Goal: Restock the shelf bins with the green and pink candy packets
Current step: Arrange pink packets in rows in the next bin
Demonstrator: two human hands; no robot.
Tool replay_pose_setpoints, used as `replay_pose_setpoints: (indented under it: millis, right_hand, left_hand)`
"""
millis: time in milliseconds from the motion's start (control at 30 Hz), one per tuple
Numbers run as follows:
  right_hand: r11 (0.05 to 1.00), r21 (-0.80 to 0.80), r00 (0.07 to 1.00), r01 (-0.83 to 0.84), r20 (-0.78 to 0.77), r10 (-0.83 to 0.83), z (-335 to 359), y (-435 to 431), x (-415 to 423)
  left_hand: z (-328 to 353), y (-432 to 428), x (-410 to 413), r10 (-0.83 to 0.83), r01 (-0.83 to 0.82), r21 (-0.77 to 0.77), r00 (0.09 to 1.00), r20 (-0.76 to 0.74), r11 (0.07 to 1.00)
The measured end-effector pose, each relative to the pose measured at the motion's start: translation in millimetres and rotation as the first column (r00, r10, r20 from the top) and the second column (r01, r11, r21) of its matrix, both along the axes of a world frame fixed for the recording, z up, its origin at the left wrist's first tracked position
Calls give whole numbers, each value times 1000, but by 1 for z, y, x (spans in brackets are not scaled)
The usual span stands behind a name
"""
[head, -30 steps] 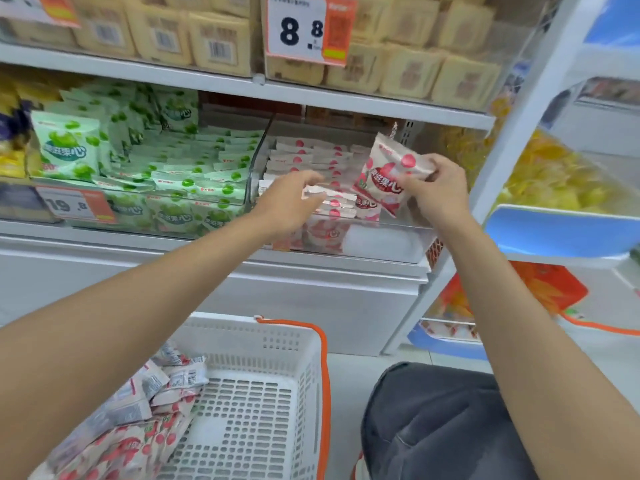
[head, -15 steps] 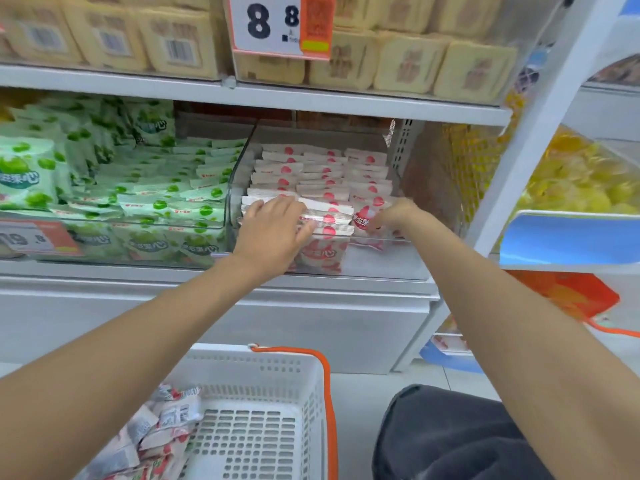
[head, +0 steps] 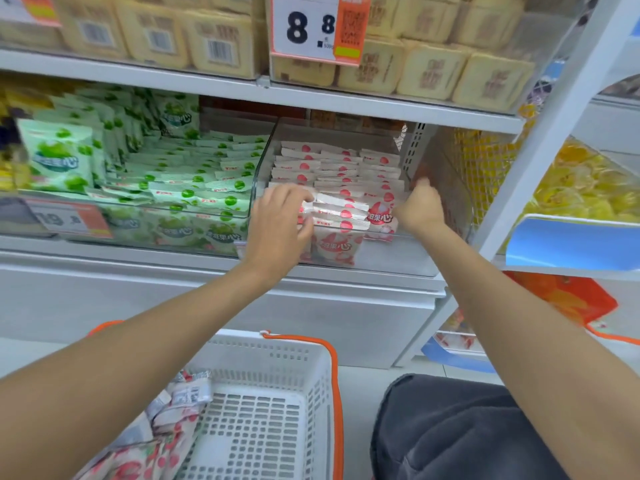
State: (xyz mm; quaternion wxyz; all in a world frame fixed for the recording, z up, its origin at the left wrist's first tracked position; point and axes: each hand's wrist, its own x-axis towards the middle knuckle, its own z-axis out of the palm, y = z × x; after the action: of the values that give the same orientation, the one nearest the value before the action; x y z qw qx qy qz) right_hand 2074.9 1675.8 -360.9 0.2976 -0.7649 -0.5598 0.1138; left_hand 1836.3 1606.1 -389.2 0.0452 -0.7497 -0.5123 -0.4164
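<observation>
Left hand (head: 277, 223) had fingers and thumb curled round the front pink packets (head: 346, 202) in the clear bin (head: 398, 258). Right hand (head: 420, 209) was bunched just right of them, too blurry to tell its grip. Green packets (head: 194, 181) sat left of the fingers, basket (head: 263, 355) below.

I am looking at a shop. White shelves (head: 381, 105) run across in rows, and each one is full of many packs of the same thing. Clear bins (head: 398, 261) hold green packets (head: 55, 157) and pink packets (head: 332, 168). A big price tag (head: 318, 27) hangs up top and a second tag (head: 69, 218) sits lower left. A white basket (head: 266, 362) with an orange rim stands below.
</observation>
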Motion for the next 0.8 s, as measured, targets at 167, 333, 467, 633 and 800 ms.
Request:
replay_pose_setpoints:
  millis: [167,333,467,633,800]
  right_hand:
    - [916,271,955,-296,106,277,-9,-77,-57]
    - [790,40,786,-611,152,600,-69,-125,-126]
    - [589,-287,608,-755,30,793,-110,-143,-159]
    - [358,-558,456,-748,-40,889,-134,-148,-170]
    - [356,-585,474,-729,-56,879,-132,-143,-175]
  left_hand:
    - [-33,-48,-41,-21,37,-223,997,73,974]
    - [-92,-82,-115,-59,-61,-704,988,-145,708]
    - [-153,-105,-172,-207,-278,-859,896,-393,429]
    - [-214,-129,-213,-481,-551,-620,394,-783,559]
    - [-235,-137,-229,-531,-635,-562,268,-804,530]
